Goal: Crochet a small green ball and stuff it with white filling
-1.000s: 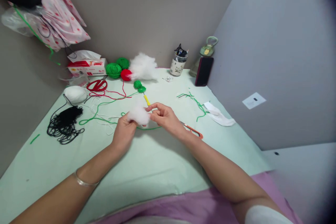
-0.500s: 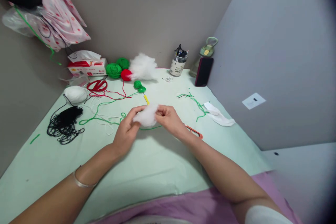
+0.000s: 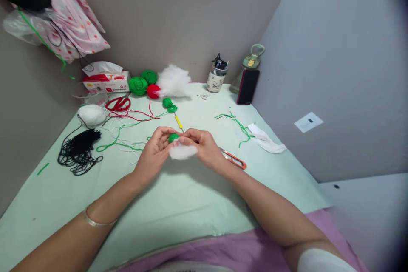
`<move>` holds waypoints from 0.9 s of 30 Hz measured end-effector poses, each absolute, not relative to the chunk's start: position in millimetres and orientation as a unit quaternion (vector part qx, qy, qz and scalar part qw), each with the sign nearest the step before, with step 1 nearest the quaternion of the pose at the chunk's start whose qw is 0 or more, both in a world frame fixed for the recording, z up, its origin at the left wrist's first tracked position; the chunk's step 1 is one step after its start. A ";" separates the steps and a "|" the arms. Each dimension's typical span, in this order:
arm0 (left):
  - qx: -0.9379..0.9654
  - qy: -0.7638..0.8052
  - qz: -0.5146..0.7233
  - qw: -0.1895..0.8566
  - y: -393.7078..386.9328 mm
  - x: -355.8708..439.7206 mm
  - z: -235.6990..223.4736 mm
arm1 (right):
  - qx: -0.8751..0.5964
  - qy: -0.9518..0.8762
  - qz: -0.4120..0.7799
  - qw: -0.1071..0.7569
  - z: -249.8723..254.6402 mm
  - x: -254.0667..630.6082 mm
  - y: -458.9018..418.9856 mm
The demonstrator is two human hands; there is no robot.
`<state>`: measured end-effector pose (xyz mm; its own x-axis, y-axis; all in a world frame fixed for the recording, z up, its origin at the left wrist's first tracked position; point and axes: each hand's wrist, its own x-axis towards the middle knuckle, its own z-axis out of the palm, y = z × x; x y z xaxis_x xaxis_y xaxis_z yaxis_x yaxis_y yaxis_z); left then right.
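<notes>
A small green crocheted piece point(image 3: 174, 137) is pinched in the curled fingers of my left hand point(image 3: 153, 151). Just below it a tuft of white stuffing point(image 3: 182, 152) hangs under my right hand point(image 3: 204, 146), whose thumb and fingers are closed on it. Both hands meet above the table, fingertips close together. Part of the green piece is hidden by the fingers. Beyond them lies a crochet hook with a yellow grip point(image 3: 178, 121), its lower end near the fingers. Two small green crocheted pieces point(image 3: 169, 105) lie past the hook.
Left: black yarn point(image 3: 79, 148), white yarn ball point(image 3: 92, 114), red scissors point(image 3: 117, 103), tissue box point(image 3: 106, 81). At the back: green yarn balls point(image 3: 138, 86), a red ball point(image 3: 153, 91), stuffing point(image 3: 174, 81), pen jar point(image 3: 216, 80), phone point(image 3: 248, 87). An orange-handled tool point(image 3: 235, 160) lies beside my right wrist.
The white tuft, first in my left hand and then between both, now sits lower under my right thumb. The green crocheted piece has come into view between my hands.
</notes>
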<state>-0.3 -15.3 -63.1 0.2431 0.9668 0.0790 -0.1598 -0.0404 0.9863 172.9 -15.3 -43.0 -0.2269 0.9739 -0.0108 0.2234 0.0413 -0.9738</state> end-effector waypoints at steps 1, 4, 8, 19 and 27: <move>0.533 0.387 0.490 0.571 -16.4 0.0 -63.4 | -0.481 -0.618 0.493 0.379 -41.7 172.1 -16.6; 0.528 0.412 0.506 0.544 -19.0 1.2 -64.1 | -0.461 -0.661 0.477 0.350 -37.8 167.3 -24.7; 0.513 0.427 0.528 0.525 -20.3 5.0 -63.2 | -0.450 -0.702 0.438 0.336 -33.4 161.8 -36.0; 0.477 0.423 0.524 0.565 -13.6 3.4 -71.5 | -0.534 -0.776 0.198 0.271 -43.5 181.4 -17.7; 0.480 0.429 0.509 0.571 -8.0 0.2 -73.6 | -0.378 -0.720 0.385 0.436 -33.6 184.1 -16.2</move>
<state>0.2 -8.0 -73.6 0.1137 0.9935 -0.0021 -0.1698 0.0216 0.9852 184.1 -16.2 -33.6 -0.3343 0.8805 0.3360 0.2092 0.4170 -0.8845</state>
